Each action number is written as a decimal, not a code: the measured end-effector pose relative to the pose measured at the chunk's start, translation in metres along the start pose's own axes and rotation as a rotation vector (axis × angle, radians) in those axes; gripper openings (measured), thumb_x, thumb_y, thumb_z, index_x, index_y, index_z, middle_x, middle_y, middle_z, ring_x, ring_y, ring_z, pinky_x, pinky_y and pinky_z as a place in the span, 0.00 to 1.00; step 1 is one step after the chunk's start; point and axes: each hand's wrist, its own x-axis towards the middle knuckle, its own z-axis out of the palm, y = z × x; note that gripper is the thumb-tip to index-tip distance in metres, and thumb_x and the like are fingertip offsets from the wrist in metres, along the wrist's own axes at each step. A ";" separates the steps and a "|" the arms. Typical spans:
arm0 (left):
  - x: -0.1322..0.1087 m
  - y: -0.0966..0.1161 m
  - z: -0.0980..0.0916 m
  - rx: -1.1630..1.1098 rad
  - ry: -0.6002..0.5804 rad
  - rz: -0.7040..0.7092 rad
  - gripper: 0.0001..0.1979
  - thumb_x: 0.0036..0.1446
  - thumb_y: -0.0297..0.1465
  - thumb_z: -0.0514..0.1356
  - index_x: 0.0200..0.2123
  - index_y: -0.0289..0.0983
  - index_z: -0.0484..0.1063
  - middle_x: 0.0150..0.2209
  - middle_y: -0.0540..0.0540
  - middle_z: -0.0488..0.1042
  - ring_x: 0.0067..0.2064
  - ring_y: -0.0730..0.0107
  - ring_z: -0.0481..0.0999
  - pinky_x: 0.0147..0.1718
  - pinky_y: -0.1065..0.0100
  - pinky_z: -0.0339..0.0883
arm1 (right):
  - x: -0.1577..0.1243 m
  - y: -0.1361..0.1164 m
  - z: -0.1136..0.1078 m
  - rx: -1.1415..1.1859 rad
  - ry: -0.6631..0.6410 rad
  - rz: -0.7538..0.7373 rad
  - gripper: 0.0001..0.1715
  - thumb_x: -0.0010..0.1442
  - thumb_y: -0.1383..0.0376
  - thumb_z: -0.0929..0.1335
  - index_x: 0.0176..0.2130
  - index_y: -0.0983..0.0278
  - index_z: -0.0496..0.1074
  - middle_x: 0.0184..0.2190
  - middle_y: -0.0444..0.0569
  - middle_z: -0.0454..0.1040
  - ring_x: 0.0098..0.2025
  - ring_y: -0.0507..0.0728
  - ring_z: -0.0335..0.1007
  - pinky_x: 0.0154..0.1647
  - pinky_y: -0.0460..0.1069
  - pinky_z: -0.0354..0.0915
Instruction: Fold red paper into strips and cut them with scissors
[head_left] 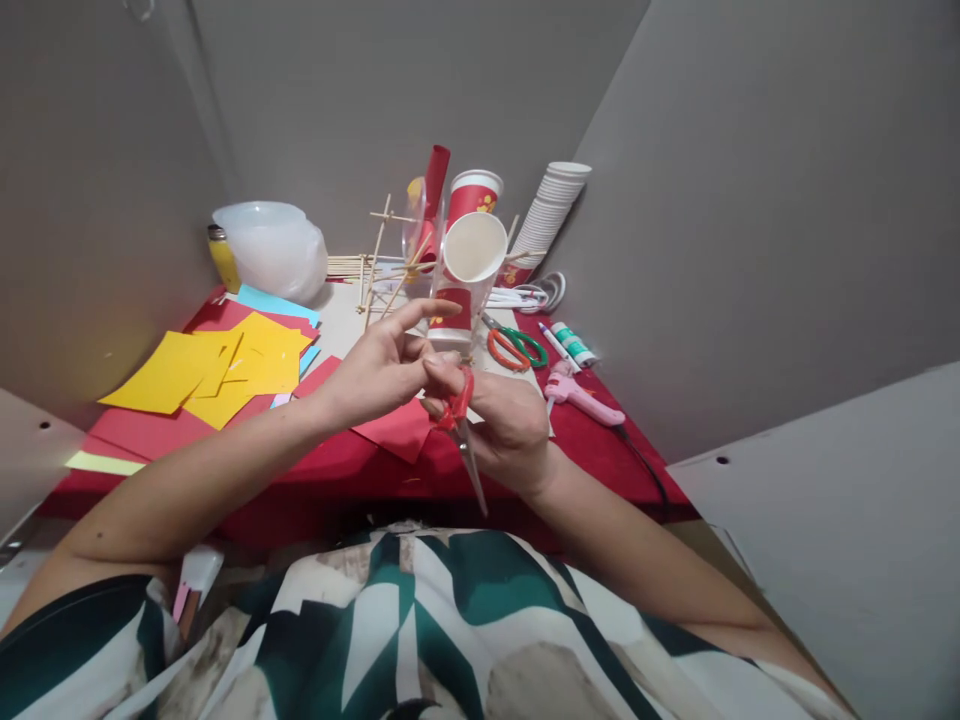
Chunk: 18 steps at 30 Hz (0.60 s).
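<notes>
My right hand (510,425) is closed round a pair of red-handled scissors (461,425) whose blades point down toward my lap. My left hand (379,365) meets it from the left: thumb and lower fingers pinch at the scissors' handle area, and the index finger stretches out toward a red and white paper cup (454,315). Whether something small sits in that pinch is hidden. Both hands hover above a piece of red paper (397,430) on the red-covered table (330,475).
Yellow paper sheets (217,370) lie at the left. A wooden stick frame (382,270) with tilted cups (474,247) stands behind. Orange-green scissors (516,346), a pink glue gun (581,395), a glue tube (574,343), a cup stack (551,210) and a plastic bag (270,250) crowd the back and right.
</notes>
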 end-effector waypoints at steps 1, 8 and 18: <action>-0.002 -0.001 0.004 -0.006 0.018 -0.004 0.23 0.50 0.23 0.65 0.50 0.43 0.72 0.18 0.59 0.62 0.18 0.77 0.64 0.20 0.71 0.58 | -0.003 -0.001 -0.002 -0.003 -0.013 -0.023 0.28 0.68 0.70 0.69 0.65 0.62 0.67 0.39 0.52 0.84 0.40 0.56 0.83 0.40 0.49 0.76; -0.005 -0.010 0.044 -0.039 0.050 0.001 0.22 0.56 0.29 0.66 0.54 0.39 0.68 0.17 0.60 0.60 0.18 0.78 0.58 0.19 0.74 0.52 | -0.032 -0.008 -0.027 -0.005 -0.050 -0.057 0.28 0.68 0.70 0.69 0.65 0.62 0.67 0.33 0.48 0.82 0.33 0.53 0.79 0.36 0.47 0.73; -0.027 -0.051 -0.025 0.543 0.508 -0.015 0.25 0.58 0.34 0.61 0.58 0.35 0.68 0.21 0.56 0.66 0.18 0.76 0.61 0.20 0.73 0.57 | -0.067 0.018 -0.060 0.083 0.225 0.337 0.08 0.64 0.64 0.73 0.44 0.60 0.81 0.33 0.48 0.84 0.28 0.55 0.79 0.30 0.48 0.73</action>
